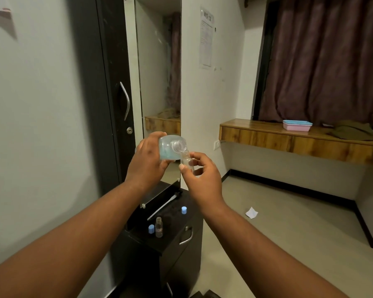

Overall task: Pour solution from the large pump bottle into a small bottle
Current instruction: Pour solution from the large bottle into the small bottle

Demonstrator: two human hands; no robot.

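Left hand (148, 162) wraps the large clear plastic bottle with pale blue liquid (170, 148), fingers curled round its body, thumb side toward camera; the bottle is tipped over sideways, open neck pointing right and down. Its mouth sits right at the top of the small clear plastic bottle (187, 161), touching or just above, cannot tell which. Right hand (202, 177) pinches that small bottle between thumb and fingertips, other fingers loosely curled; the bottle is held roughly upright, in the air, above the black cabinet (159, 252).

On the near cabinet top, left to right: a small blue cap (151, 229), just beside it a second small clear bottle (159, 226) standing upright and uncapped, then a second blue cap (184, 210) farther right and apart. Behind them lies the pump head with its long white dip tube (166, 203), flat on the cabinet's raised back part.

Far right, a wooden wall shelf (289, 138) carries a pink plastic box with a blue lid (297, 125) and an olive cloth (353, 132). A crumpled white paper (251, 212) lies on the floor.
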